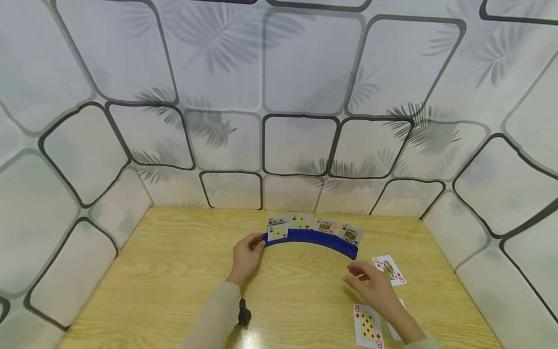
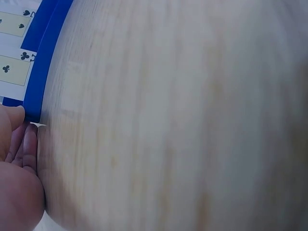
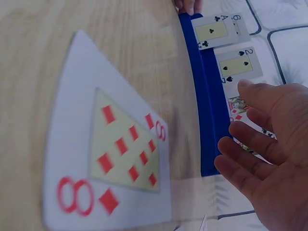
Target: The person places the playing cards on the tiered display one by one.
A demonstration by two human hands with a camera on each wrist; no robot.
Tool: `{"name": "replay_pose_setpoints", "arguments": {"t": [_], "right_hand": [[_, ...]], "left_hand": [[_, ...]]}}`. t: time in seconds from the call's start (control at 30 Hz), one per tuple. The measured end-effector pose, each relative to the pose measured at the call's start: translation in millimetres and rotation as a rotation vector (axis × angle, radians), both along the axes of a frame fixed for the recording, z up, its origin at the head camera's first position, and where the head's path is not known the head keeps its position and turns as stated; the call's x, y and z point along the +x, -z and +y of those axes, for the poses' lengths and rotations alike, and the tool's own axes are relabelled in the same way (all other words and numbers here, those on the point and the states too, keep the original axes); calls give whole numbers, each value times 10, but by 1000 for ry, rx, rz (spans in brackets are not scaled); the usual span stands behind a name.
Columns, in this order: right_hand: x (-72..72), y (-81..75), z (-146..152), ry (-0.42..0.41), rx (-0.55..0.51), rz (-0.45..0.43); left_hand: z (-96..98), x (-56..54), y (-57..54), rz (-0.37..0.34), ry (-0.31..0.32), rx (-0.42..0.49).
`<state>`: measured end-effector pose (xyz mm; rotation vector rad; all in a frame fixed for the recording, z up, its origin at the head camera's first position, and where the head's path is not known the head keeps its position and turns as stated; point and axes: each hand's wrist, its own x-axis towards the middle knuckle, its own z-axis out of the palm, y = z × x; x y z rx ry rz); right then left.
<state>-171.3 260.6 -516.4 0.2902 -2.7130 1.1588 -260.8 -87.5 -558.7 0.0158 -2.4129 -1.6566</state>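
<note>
A curved blue card holder point(image 1: 314, 236) stands on the table with playing cards upright in it. My left hand point(image 1: 245, 258) pinches its left end, thumb in front. At that end an ace of clubs point(image 1: 277, 232) stands before a six, which it partly covers. Further right come a two of spades point(image 1: 301, 221), a red face card point(image 1: 325, 225) and a black face card point(image 1: 351, 234). My right hand point(image 1: 370, 286), fingers loosely bent and holding nothing, hovers right of the holder, between a diamond face card point(image 1: 389, 270) and the eight of diamonds point(image 1: 368, 325).
Another card point(image 1: 394, 331) lies partly hidden under my right forearm. A small black object point(image 1: 244, 314) shows beside my left wrist. Patterned white walls point(image 1: 301, 145) enclose the wooden table point(image 1: 174, 271) at the back and both sides.
</note>
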Motion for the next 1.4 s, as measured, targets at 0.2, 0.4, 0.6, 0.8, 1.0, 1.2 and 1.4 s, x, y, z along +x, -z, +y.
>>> {"name": "replay_pose_setpoints", "arguments": {"t": [0.2, 0.4, 0.6, 0.8, 1.0, 1.2, 1.4], "right_hand": [[180, 62, 135, 38, 58, -24], [329, 116, 276, 29, 182, -14], [466, 140, 398, 1, 191, -129], [539, 184, 488, -61, 261, -116], [539, 228, 519, -112, 335, -159], [544, 212, 498, -104, 360, -167], [545, 179, 481, -81, 333, -166]], "left_hand": [[6, -3, 0, -4, 0, -1], [9, 2, -4, 6, -3, -18], [9, 0, 0, 3, -9, -26], [8, -5, 11, 18, -10, -37], [7, -13, 17, 2, -14, -25], [1, -11, 17, 13, -12, -37], [-1, -12, 30, 19, -11, -36]]}}
